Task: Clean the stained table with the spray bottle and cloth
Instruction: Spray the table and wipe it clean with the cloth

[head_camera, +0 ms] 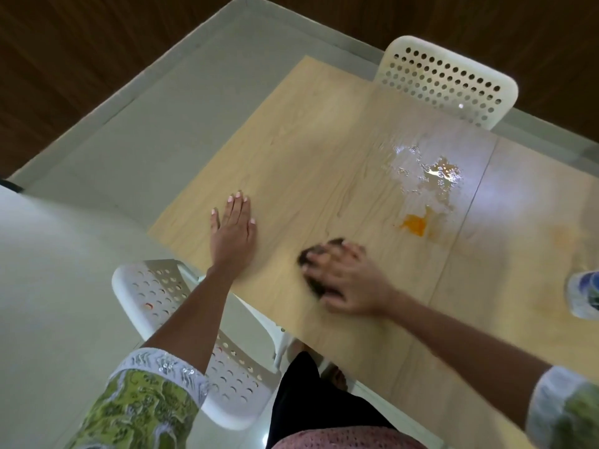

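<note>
Standing at the near-left corner of the table, a white perforated chair with its back tucked beside the edge; left hand, fingers straight and close together, palm flat on the bare wood near the left edge, fingertips pointing away from the person, holding nothing; green patterned sleeve with white trim on that forearm; right hand, blurred, fingers spread and curled down over a dark cloth, pressing it to the tabletop; cloth bunched into a lump with no clear long axis, mostly hidden under the fingers, its dark edge showing beyond the fingertips on the far-left side of the hand; orange stain on the wood, beyond and to the right of the cloth, apart from it; wet patch of droplets and film just past the stain, glinting; second white perforated chair at the far edge of the table; spray bottle at the right border of the view, blurred and cut off, well apart from both hands, its orientation not clear.
</note>
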